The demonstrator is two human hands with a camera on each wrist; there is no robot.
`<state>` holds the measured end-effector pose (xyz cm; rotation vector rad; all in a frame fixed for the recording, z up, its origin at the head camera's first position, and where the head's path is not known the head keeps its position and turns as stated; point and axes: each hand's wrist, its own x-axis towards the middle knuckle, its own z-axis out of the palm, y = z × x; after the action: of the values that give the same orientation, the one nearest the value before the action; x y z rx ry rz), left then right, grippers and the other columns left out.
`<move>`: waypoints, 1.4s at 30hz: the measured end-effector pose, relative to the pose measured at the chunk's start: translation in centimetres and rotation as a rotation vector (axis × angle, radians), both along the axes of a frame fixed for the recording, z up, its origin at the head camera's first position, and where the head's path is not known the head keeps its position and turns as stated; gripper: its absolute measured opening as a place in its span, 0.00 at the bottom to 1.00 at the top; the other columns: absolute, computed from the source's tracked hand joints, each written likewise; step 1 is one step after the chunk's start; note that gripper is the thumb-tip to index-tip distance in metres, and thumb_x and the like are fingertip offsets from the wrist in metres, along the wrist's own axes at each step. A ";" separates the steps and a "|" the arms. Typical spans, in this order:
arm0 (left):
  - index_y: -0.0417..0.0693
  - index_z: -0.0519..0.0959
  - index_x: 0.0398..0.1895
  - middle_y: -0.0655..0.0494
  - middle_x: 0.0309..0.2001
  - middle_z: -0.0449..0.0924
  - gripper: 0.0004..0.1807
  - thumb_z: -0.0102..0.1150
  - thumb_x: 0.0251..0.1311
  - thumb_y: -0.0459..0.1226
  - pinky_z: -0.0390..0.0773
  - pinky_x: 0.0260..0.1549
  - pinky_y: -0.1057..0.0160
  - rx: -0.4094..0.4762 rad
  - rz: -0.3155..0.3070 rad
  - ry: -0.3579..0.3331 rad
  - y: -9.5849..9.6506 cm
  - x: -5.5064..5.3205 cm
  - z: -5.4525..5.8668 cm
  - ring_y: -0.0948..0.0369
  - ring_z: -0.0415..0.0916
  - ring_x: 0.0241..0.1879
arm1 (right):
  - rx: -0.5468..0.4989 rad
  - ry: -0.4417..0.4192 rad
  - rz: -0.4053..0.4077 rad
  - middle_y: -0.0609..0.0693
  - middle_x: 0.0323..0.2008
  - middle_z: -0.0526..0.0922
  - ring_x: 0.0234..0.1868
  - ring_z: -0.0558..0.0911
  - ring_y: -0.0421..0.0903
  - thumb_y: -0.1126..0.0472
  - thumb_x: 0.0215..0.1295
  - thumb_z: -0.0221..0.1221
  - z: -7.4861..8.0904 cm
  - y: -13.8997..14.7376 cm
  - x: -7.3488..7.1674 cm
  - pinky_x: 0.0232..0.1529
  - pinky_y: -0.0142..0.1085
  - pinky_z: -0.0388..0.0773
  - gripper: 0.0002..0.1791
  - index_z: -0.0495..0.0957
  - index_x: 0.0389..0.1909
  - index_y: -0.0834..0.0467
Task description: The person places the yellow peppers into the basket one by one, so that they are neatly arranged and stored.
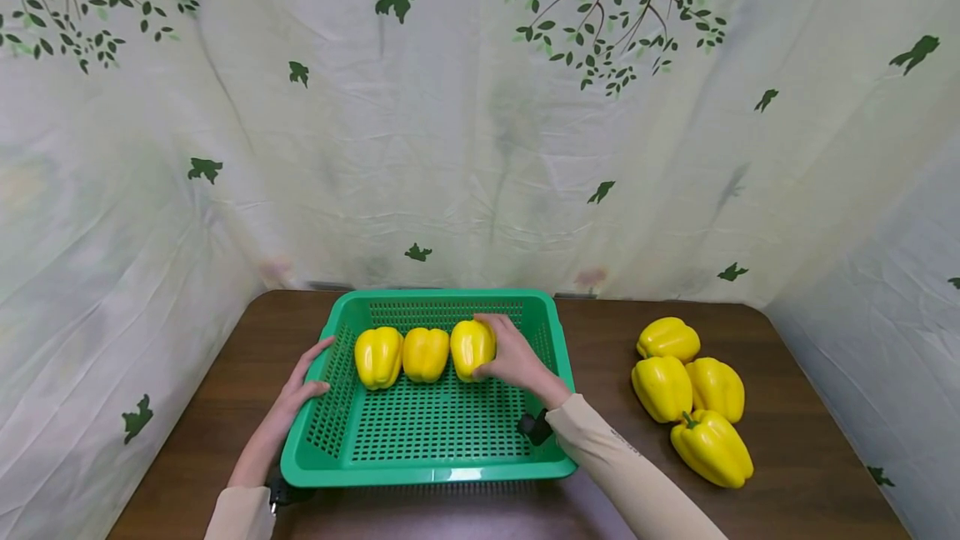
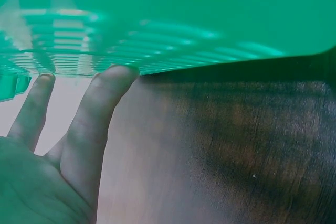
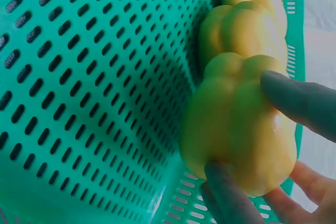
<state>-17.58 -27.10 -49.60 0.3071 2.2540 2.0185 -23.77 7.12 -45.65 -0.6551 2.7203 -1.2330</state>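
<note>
Inside the green perforated basket [image 1: 375, 476], three yellow bell peppers stand in a row toward the far side. My right hand [image 1: 519, 359] grips the rightmost bell pepper [image 1: 468, 350], thumb and fingers around it. The middle bell pepper [image 1: 426, 355] and the left bell pepper [image 1: 378, 358] sit beside it. In the right wrist view, fingertips press on the gripped pepper [image 3: 239, 124] from two sides. My left hand [image 1: 291, 394] touches the basket's left side with extended fingers. The left wrist view shows its fingertips against the outer wall [image 2: 210, 14].
Several more yellow bell peppers [image 1: 662, 388] lie clustered on the brown table [image 1: 607, 357], right of the basket. One pepper [image 1: 712, 450] with a green stem lies nearest me. A pale curtain [image 1: 465, 148] with leaf prints hangs behind and on both sides.
</note>
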 end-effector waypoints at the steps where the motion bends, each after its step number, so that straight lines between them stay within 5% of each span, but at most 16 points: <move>1: 0.57 0.50 0.74 0.36 0.69 0.41 0.34 0.37 0.65 0.28 0.76 0.42 0.63 -0.002 0.001 0.002 0.0 0.0 0.0 0.68 0.69 0.50 | 0.001 -0.003 -0.004 0.60 0.62 0.65 0.54 0.70 0.56 0.70 0.44 0.71 0.0 -0.1 0.0 0.53 0.49 0.70 0.45 0.63 0.66 0.64; 12: 0.59 0.49 0.74 0.35 0.69 0.41 0.34 0.38 0.66 0.29 0.77 0.41 0.62 -0.018 0.018 -0.031 0.0 0.0 0.2 0.65 0.70 0.49 | 0.010 -0.018 -0.004 0.62 0.60 0.66 0.54 0.71 0.58 0.72 0.42 0.72 -0.5 -0.5 -0.1 0.53 0.51 0.70 0.44 0.65 0.64 0.65; 22: 0.57 0.50 0.74 0.35 0.69 0.41 0.34 0.38 0.65 0.28 0.76 0.42 0.64 -0.011 0.007 0.006 0.1 0.0 0.1 0.70 0.68 0.50 | 0.017 -0.051 -0.016 0.62 0.60 0.66 0.54 0.71 0.58 0.75 0.44 0.69 -0.4 -0.1 -0.1 0.52 0.50 0.71 0.41 0.66 0.63 0.64; 42: 0.56 0.50 0.74 0.35 0.69 0.40 0.34 0.38 0.65 0.28 0.76 0.42 0.64 0.004 0.007 -0.006 0.1 0.0 0.1 0.69 0.69 0.50 | -0.086 -0.100 -0.035 0.61 0.65 0.63 0.54 0.72 0.65 0.70 0.53 0.66 1.9 2.3 0.2 0.44 0.47 0.77 0.37 0.66 0.65 0.60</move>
<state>-17.56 -27.01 -49.49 0.2934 2.2512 2.0248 -23.55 9.39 -43.74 -0.5403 2.6208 -1.3592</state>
